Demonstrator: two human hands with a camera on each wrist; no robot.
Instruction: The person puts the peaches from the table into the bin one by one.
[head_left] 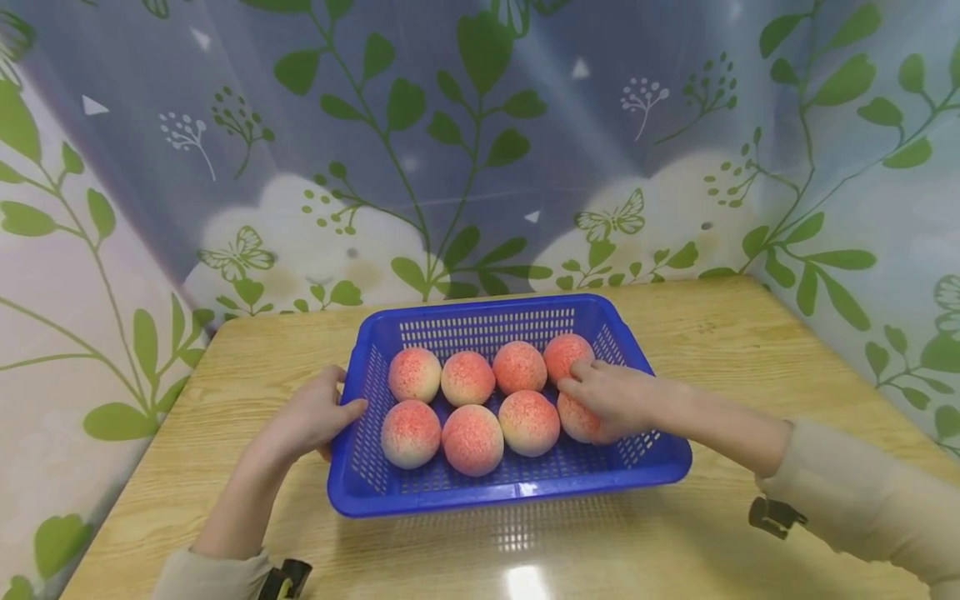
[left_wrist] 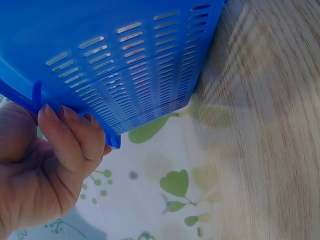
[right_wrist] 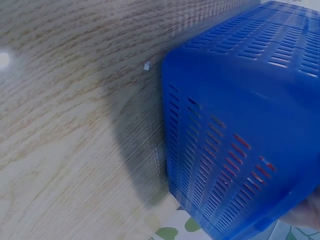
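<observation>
A blue plastic basket (head_left: 517,492) with slotted walls stands on the table, holding two rows of round, peach-like balls (head_left: 472,439), pink-red fading to cream. My left hand (head_left: 315,408) grips the basket's left rim, thumb on top; the left wrist view shows its fingers (left_wrist: 75,132) curled under the rim. Reaching over the right wall, my right hand (head_left: 615,398) grips the front-right peach (head_left: 576,419) from above, covering much of it. Its fingertips lie against the back-right peach (head_left: 567,357). The right wrist view mostly holds the basket's outer wall (right_wrist: 240,105).
The wood-grain table (head_left: 247,367) extends on both sides of the basket. Behind it and at both sides hangs a leaf-patterned cloth (head_left: 480,167). A small white scrap (right_wrist: 146,65) lies on the table near the basket's base.
</observation>
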